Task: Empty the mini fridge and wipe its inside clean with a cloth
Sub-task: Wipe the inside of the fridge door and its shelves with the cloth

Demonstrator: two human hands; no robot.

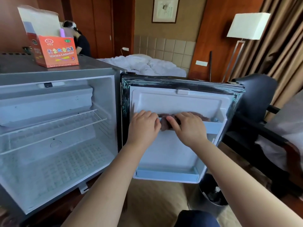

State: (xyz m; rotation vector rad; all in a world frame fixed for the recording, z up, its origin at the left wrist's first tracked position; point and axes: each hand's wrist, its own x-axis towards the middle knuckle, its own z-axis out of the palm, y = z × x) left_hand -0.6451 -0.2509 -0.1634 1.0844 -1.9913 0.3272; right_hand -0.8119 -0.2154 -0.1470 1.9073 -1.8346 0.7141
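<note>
A grey mini fridge [105,95] stands wide open at the left of a hotel room, its white interior bare except for a closed freezer compartment [45,104] at the top and a white wire shelf [54,128] across the middle. Its door [172,151] is swung fully out to the right, with the white inner liner facing the camera and a dark, scuffed seal around its edge. Behind the fridge lies a bed [147,64] with rumpled white linen. A black chair [255,95] sits just beyond the door's far edge, and a floor lamp [247,27] with a white shade rises near striped curtains. An opened orange carton [55,51] rests on top of the fridge. On the floor below the door's lower corner is a dark bin [211,203]. The person's bare arms reach in from the bottom of the view to the upper door shelf [213,126], while the lower door shelf [167,175] holds nothing visible. The left hand [144,126] hooks over the shelf's front rail with its fingers close together and curled down; the tips are hidden, so whether they grip anything cannot be told. The right hand [188,128] pinches a brownish cloth [202,116] between thumb and bent fingers. The cloth lies along the inside of the upper door shelf, and one bunched end hangs over the rail between the two hands.
</note>
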